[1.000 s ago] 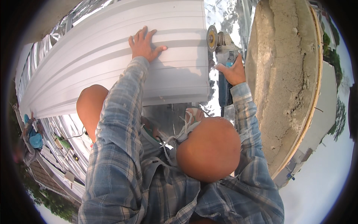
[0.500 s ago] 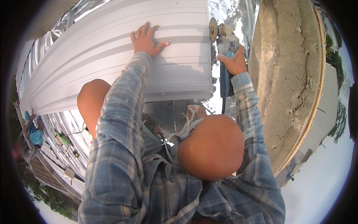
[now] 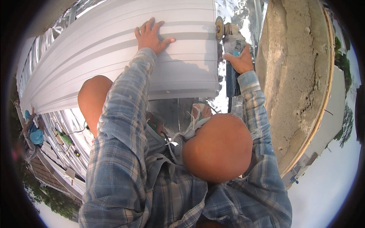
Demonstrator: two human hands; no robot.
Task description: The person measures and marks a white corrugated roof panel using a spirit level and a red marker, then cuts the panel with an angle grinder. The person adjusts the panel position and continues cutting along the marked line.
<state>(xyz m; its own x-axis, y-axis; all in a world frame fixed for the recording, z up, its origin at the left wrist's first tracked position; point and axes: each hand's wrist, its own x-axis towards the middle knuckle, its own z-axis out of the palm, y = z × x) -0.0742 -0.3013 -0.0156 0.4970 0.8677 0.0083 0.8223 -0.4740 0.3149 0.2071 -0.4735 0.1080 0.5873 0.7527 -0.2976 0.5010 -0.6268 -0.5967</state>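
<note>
A long white ribbed metal sheet (image 3: 110,49) stretches from the far left to just left of the concrete wall. My left hand (image 3: 152,37) lies flat on it with fingers spread. At the sheet's right end, my right hand (image 3: 240,60) is wrapped round the body of an angle grinder (image 3: 232,43), which has a blue and grey casing. Its round disc (image 3: 219,28) stands upright along the sheet's end edge; whether it touches the metal I cannot tell. The grinder's lower grip points back toward me, with its cord below.
A rough, cracked concrete wall (image 3: 291,76) runs along the right. Shiny foil-faced material (image 3: 224,100) shows under the sheet. At the far left crouches another person (image 3: 35,133), near a green power tool (image 3: 65,139) and cords. My bent knees are close below the sheet.
My view has shifted slightly. Both hands keep their places, the left on the sheet and the right on the grinder. The disc stays by the sheet's end edge.
</note>
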